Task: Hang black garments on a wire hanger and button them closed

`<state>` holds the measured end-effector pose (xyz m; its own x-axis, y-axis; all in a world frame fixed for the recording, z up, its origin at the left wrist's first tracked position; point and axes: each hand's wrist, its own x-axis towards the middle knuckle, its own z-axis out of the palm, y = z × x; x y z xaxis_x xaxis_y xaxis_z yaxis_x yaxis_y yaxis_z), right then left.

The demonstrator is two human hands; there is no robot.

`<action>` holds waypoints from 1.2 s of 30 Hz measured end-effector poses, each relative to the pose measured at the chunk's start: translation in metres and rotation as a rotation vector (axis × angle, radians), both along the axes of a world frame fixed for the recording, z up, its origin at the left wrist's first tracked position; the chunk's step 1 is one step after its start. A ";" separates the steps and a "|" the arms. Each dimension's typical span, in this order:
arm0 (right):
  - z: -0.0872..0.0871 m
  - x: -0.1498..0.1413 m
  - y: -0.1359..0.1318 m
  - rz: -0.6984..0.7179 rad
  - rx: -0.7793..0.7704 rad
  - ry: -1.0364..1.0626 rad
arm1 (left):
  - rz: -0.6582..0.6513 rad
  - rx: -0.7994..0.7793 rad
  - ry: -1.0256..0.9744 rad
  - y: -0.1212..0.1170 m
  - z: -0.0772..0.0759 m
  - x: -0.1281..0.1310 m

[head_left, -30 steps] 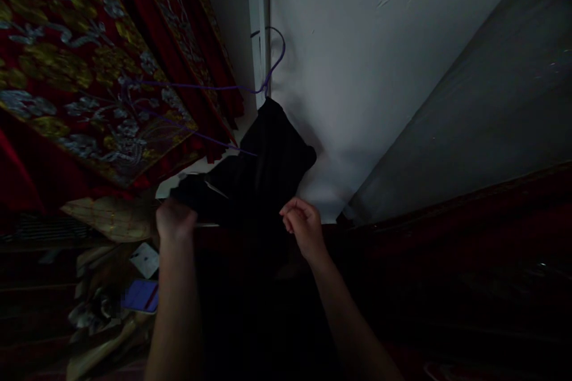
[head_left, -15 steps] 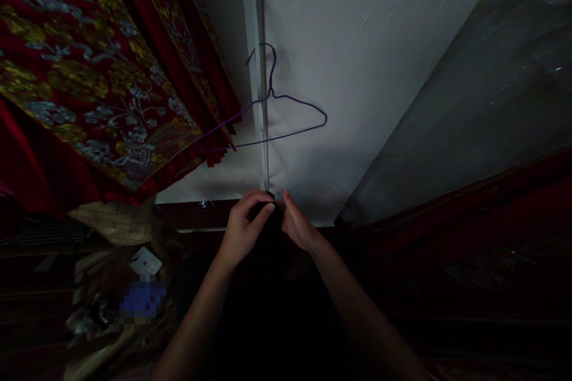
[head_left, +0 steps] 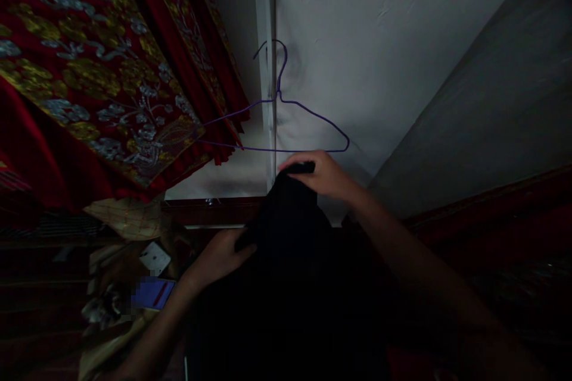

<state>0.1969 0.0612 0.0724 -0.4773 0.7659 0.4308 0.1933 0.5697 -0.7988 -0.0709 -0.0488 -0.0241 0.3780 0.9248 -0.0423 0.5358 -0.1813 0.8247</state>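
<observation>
1. Head view: your right hand (head_left: 330, 175) grasps the upper edge of the black garment (head_left: 290, 214), close to the purple wire hanger (head_left: 279, 90); your left hand (head_left: 221, 259) grips its side, lower down.
2. It drapes in front of you, looking soft, limp and probably light.
3. Take it by two spread points on the edge; one hold likely lets it sag.

The black cloth (head_left: 290, 214) sags loosely, its top edge bunched up just below that thin purple wire hanger (head_left: 304, 150), which hangs hook upward
</observation>
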 end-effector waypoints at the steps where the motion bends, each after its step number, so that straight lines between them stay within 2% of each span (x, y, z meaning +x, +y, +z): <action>1: 0.001 -0.003 0.009 -0.087 0.069 0.063 | 0.040 0.035 0.002 0.003 0.006 -0.007; 3: -0.006 -0.012 0.029 -0.224 0.130 0.139 | 0.111 0.084 0.002 0.009 0.021 -0.020; 6: -0.029 -0.024 0.056 -0.301 0.078 0.096 | 0.234 0.169 0.113 0.016 0.039 -0.033; 9: -0.044 -0.023 0.070 -0.309 0.048 0.050 | 0.270 0.196 0.245 0.019 0.041 -0.047; 12: -0.045 -0.012 0.068 -0.254 0.074 0.017 | 0.200 0.125 0.307 0.021 0.032 -0.063; 15: -0.039 -0.005 0.065 -0.224 0.082 -0.039 | 0.198 0.145 0.388 0.031 0.027 -0.076; 17: -0.035 -0.002 0.066 -0.211 0.088 -0.069 | 0.225 0.170 0.432 0.045 0.034 -0.081; 19: -0.031 0.001 0.067 -0.205 0.123 -0.087 | 0.223 0.187 0.443 0.064 0.050 -0.083; 23: -0.023 0.019 0.059 -0.237 0.159 -0.108 | 0.111 0.361 0.416 0.097 0.098 -0.076; 25: -0.021 0.029 0.049 -0.255 0.126 -0.076 | 0.093 0.470 0.397 0.106 0.119 -0.065; 27: -0.022 0.036 0.038 -0.238 0.084 -0.050 | 0.107 0.564 0.347 0.110 0.134 -0.050; 29: -0.023 0.037 0.029 -0.209 0.071 -0.054 | 0.122 0.635 0.285 0.113 0.143 -0.031; 32: -0.022 0.031 0.020 -0.219 0.099 -0.079 | 0.092 0.696 0.227 0.119 0.148 -0.006; 36: -0.009 0.034 0.012 -0.226 0.100 -0.079 | -0.008 0.709 0.113 0.131 0.147 0.002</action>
<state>0.2312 0.0729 0.0629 -0.3343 0.8123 0.4779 0.3838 0.5805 -0.7181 -0.0689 0.0822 0.1228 0.4133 0.7416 0.5285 0.6074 -0.6569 0.4467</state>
